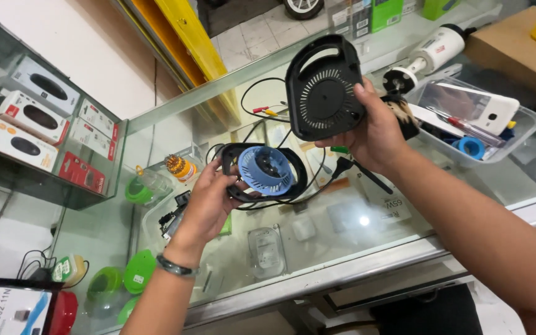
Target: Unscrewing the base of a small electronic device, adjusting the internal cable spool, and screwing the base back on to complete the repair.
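The scene is bright and evenly lit from overhead, with a small round lamp reflection and pale sheen on the glass counter (pixel 367 220), and reflections in the glass blur the goods lying beneath it. Shadows are soft and faint, and the black fan cover (pixel 325 87) in the right hand (pixel 376 133) keeps its rib detail, while the blue fan (pixel 266 170) in the left hand (pixel 209 201) looks a little soft. The wide lens bends straight lines near the edges, so the counter rail and shelves lean, and the far corners turn less sharp.
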